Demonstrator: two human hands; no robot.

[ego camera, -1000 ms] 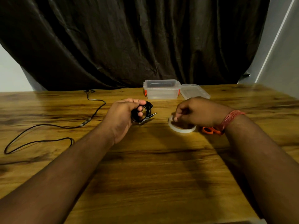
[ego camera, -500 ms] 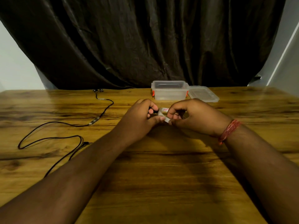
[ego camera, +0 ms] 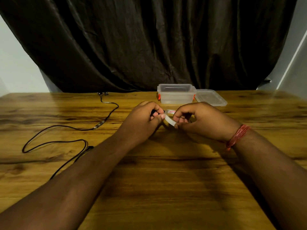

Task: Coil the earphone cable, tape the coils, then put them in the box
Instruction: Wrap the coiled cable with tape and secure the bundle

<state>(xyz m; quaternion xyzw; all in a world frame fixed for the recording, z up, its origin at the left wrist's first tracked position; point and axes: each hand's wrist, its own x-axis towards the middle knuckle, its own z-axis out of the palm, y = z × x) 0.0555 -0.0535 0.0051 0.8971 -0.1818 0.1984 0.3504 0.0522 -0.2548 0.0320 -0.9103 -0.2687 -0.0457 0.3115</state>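
On the worktop (ego camera: 166,188) the open box (ego camera: 176,94) waits behind both hands, ready for coils. The right hand (ego camera: 202,121) pinches the tape roll (ego camera: 169,119), its grip clamped, apparently to free an end. The left hand (ego camera: 144,120) curls closed around the black earphone coil (ego camera: 153,111), keeping the loops together.

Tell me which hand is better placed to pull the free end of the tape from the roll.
The left hand, probably. Its fingers already touch the white tape roll at the near edge, while the right hand grips the roll and can steady it.

Tape roll (ego camera: 169,119) held, coil seemingly hidden, box (ego camera: 176,93) open
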